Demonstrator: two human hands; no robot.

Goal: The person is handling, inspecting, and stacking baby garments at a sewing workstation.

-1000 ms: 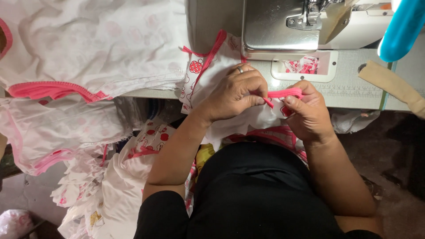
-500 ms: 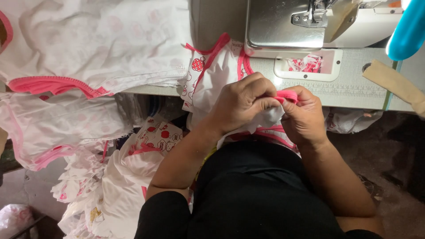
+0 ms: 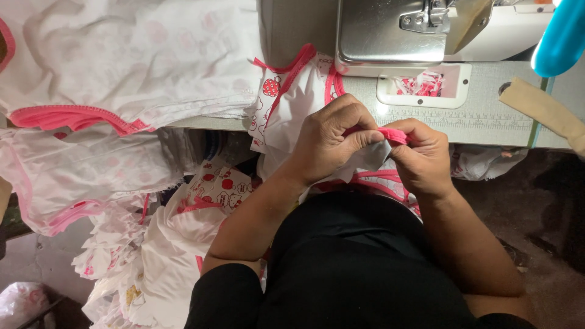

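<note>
My left hand [image 3: 332,137] and my right hand [image 3: 420,152] meet at the front edge of the sewing table, both pinching a pink binding strip [image 3: 390,133] on a white printed garment [image 3: 292,100]. The garment has pink trim and small red prints; it hangs from the table over my lap. Just behind the hands stands the grey sewing machine [image 3: 396,33]. Fingertips of both hands touch on the strip.
A heap of white garments with pink edging [image 3: 103,67] covers the table's left side and spills down to a pile [image 3: 152,244] by my left elbow. A blue object [image 3: 563,36] and a tan strap [image 3: 545,109] sit at the right. A recess with scraps [image 3: 423,85] lies beside the machine.
My hands have drawn closer together and the pink strip, stretched out a second ago, is now bunched between the fingertips. The garment shifted slightly.
</note>
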